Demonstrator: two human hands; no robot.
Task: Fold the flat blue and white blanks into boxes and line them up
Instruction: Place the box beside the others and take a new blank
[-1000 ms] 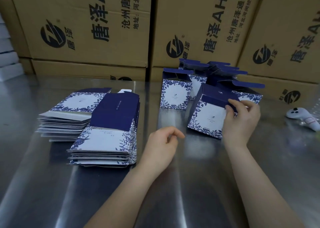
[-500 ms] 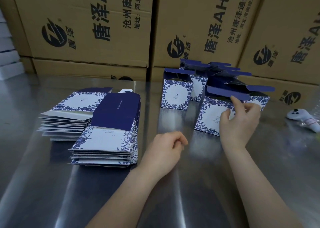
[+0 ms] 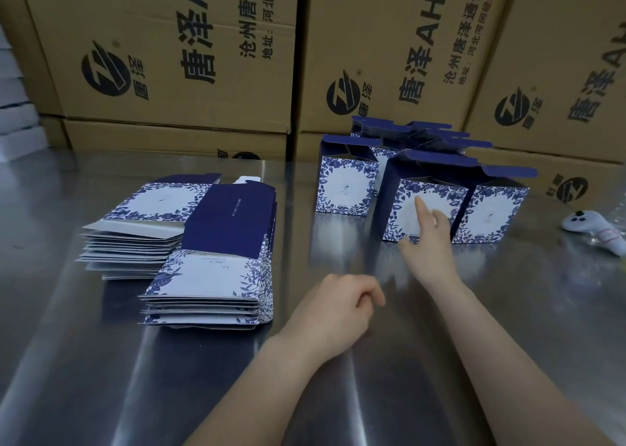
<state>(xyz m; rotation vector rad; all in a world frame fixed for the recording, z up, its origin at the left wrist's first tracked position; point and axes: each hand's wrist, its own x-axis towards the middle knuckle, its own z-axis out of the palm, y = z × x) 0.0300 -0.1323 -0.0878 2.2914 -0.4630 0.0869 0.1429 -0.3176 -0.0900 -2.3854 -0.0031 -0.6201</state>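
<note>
Now | right hand point(image 3: 428, 239) fingers point(image 3: 421, 212) straight, index touching folded box point(image 3: 440, 196) | left hand point(image 3: 333, 313) loosely curled, empty

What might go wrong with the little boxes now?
The right hand has a finger on the front box. The box looks light and its top flaps are open, so a hard push might twist it or knock the box beside it out of line.

The near stack of blanks looks fanned and uneven. If the left hand pulls one, several might slide off.
</note>
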